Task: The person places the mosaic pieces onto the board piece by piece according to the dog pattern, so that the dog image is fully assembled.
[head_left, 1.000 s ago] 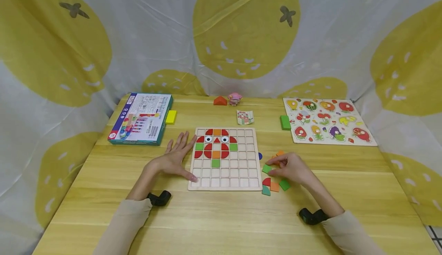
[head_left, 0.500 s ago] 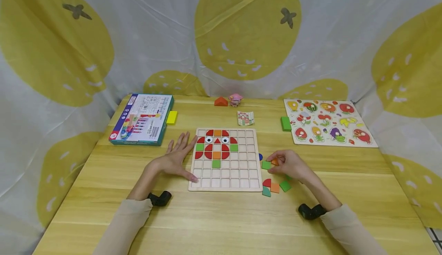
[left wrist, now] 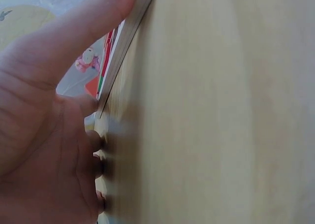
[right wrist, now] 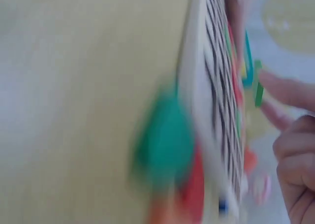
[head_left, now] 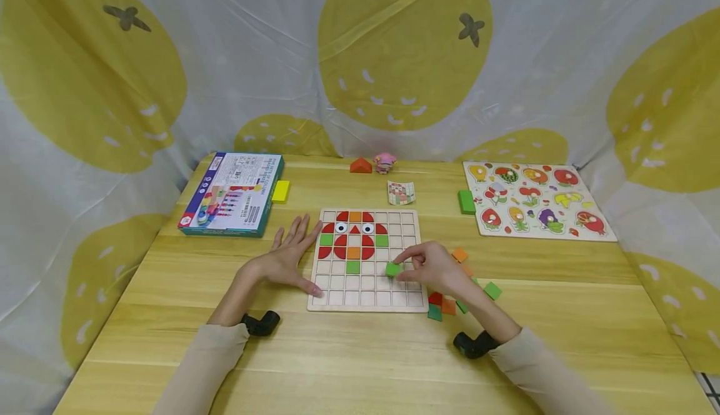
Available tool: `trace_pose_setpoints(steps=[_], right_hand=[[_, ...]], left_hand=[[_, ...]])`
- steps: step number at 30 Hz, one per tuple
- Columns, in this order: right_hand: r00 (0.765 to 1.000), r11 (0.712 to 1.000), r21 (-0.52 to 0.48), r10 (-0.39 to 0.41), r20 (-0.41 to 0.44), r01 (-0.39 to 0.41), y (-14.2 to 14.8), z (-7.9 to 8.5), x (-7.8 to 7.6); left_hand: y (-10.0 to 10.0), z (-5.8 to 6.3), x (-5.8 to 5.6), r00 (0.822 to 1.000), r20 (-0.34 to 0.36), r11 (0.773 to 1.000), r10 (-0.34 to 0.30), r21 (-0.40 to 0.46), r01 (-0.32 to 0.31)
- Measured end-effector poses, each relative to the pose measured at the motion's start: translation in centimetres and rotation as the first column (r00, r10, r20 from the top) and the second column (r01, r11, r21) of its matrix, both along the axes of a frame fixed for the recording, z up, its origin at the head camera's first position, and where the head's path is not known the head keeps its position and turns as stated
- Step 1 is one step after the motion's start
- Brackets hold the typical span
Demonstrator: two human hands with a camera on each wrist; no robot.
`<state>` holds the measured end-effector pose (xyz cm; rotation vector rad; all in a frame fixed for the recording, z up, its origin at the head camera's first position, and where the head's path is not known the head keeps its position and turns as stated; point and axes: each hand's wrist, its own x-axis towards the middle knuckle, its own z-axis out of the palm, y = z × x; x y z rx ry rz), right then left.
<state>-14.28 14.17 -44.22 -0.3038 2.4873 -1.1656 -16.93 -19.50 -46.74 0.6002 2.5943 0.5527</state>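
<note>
A person's right hand (head_left: 434, 269) pinches a green square tile (head_left: 392, 269) between thumb and forefinger, holding it above and apart from a wooden grid board (head_left: 365, 300) on the desk (head_left: 349, 365). Seen from the head, the tile lies to the left of that hand, at its fingertips; being square, it has no long axis. The right hand is the nearer one; the left hand (head_left: 284, 259), fingers spread, rests at the board's left edge with its thumb on the near left corner. Half a second ago the tile is beyond the board's right edge; now it is over the bare squares, right of the red pattern (head_left: 340, 252), while the left hand stays put.
</note>
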Motion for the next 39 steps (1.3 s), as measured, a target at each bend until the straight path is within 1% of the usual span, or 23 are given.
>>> trace_pose_setpoints(steps=[5,7,10,15,22,29,33,36,39], right_hand=[[0.999,0.999,0.009,0.048,-0.015,-0.048,-4.9,-0.7,0.8],[0.998,0.998,0.025,0.061,-0.029,-0.061,-6.1,-0.9,0.9],[0.998,0.998,0.043,0.056,-0.039,-0.054,-7.1,-1.0,1.0],[0.997,0.997,0.039,0.067,-0.028,-0.066,-7.1,-1.0,0.8],[0.991,0.992,0.019,0.129,-0.03,-0.128,-6.9,-1.2,0.0],[0.987,0.987,-0.03,0.158,0.024,-0.157,-7.2,-1.4,-0.6],[0.976,0.976,-0.061,0.213,0.046,-0.21,-7.1,-1.4,-0.8],[0.969,0.967,-0.087,0.245,0.037,-0.241,-6.5,-1.0,-1.0],[0.973,0.97,-0.089,0.229,0.006,-0.228,-4.9,-0.2,-1.2]], left_hand=[[0.0,-0.1,0.0,1.0,-0.001,1.0,-0.001,0.012,0.001],[0.0,-0.2,0.0,1.0,-0.001,1.0,0.001,0.006,-0.001],[0.0,-0.2,0.0,1.0,-0.004,1.0,0.003,0.0,-0.003],[0.0,0.0,0.1,1.0,0.0,1.0,0.002,0.002,-0.002],[0.0,0.1,0.1,1.0,0.006,1.0,0.004,-0.001,-0.004],[-0.1,-0.1,0.1,1.0,-0.005,1.0,0.0,0.012,0.0],[-0.2,-0.2,0.2,1.0,0.002,1.0,0.003,0.017,-0.003],[-0.3,-0.1,0.2,1.0,0.006,1.0,0.003,0.016,-0.003],[-0.2,-0.1,0.1,1.0,0.003,1.0,0.001,0.017,-0.001]])
